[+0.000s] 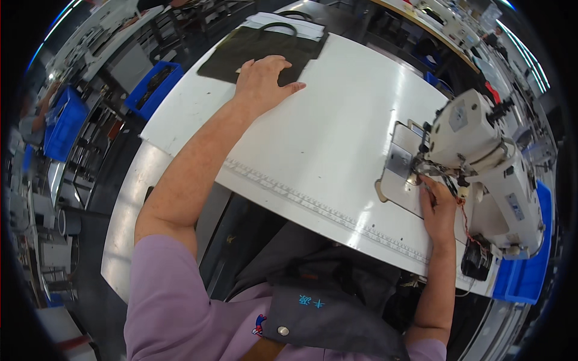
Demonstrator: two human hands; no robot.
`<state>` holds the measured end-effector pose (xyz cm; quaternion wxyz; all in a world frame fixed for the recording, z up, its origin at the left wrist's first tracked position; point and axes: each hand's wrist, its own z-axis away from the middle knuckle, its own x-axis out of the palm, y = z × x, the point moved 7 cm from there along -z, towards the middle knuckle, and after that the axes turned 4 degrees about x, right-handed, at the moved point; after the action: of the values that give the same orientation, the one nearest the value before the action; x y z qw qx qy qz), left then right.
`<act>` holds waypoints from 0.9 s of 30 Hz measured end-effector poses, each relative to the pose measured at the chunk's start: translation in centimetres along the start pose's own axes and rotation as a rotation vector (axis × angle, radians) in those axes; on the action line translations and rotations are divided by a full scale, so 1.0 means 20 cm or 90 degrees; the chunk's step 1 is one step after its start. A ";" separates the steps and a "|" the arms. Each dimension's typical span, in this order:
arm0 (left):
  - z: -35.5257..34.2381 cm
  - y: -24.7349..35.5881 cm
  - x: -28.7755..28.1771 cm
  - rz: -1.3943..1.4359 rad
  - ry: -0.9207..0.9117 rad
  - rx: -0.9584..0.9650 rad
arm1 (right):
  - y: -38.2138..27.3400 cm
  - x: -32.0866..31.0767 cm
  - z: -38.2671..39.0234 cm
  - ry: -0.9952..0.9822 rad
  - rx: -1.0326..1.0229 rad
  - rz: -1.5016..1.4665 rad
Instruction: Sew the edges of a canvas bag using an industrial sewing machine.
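In the head view, seen from above, a person in a purple top and grey apron [337,310] works at a white surface [337,114]. A dark bag [238,54] with looped handles lies flat toward the surface's far left corner, reaching its far edge, with white material [286,27] showing along the bag's far side.

The left hand [265,81] is stretched out over the bag's near edge, its fingers open and loosely curved, the thumb spread apart toward the right. Whether it touches the bag is unclear.

The right hand [438,201] is by a white sewing machine [466,129] near the surface's right edge. Its fingertips are close to the needle area, beside a metal plate [397,159]; whether they grip anything cannot be told.

A ruler strip [289,186] runs along the surface's near edge. A black box [475,262] with a reddish cord [465,219] sits by the near right corner. A blue bin [518,283] is just beyond the right edge.
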<state>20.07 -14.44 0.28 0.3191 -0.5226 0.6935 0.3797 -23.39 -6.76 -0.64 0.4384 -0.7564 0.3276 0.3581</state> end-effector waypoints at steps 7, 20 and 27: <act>-0.28 -0.03 0.35 -0.213 -0.050 -0.014 | 0.04 0.03 -0.03 0.006 -0.022 -0.057; -0.40 -0.11 0.15 -0.170 -0.093 -0.160 | 0.04 0.03 -0.02 -0.017 -0.053 -0.042; -0.26 -0.29 -0.31 0.109 0.244 -0.303 | 0.03 0.02 -0.01 -0.018 -0.064 -0.057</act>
<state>26.91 -16.85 7.02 0.0182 -0.5843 0.6744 0.4511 -23.53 -7.33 -1.16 0.4198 -0.7864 0.2690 0.3646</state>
